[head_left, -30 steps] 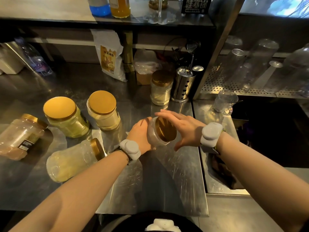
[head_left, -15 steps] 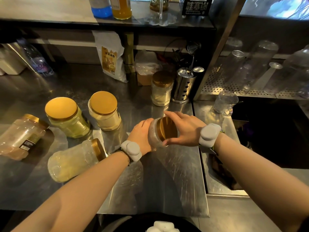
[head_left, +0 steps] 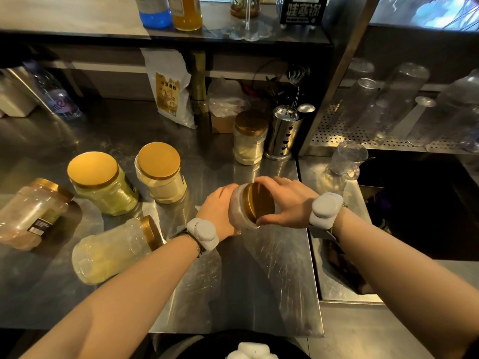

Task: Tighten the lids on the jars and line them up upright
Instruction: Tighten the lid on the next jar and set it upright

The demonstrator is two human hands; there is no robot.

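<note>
— Tightening is judged to be the step in hand, is it not? How is the small clear plastic jar with the gold screw lid [head_left: 239,207] held?

— It is held tilted, lifted just above the brushed steel table [head_left: 272,268], with the lid turned toward the right. The body is clamped by the left hand [head_left: 220,211], so that it cannot spin. The lid rim is wrapped by the right hand [head_left: 287,203], thumb below and fingers [head_left: 267,180] over the top, a grip suited to twisting.

— And the other jars?

— Two wide clear jars of pale powder with gold lids [head_left: 99,182] [head_left: 160,172] are stood upright side by side, near the left hand; they are taken as the start of the line. Two more are laid on their sides at the left: a clear jar of yellowish powder [head_left: 108,251] nearest the left forearm, and a clear jar with a dark label [head_left: 33,212] at the table's left edge. Those are judged not yet done. A fifth gold-lidded jar [head_left: 250,137] is stood apart at the back, just beside a perforated steel holder [head_left: 283,133].

— What is called for next?

— Probably the held jar should be set upright beside the standing pair, once the lid is felt to be firm.
</note>
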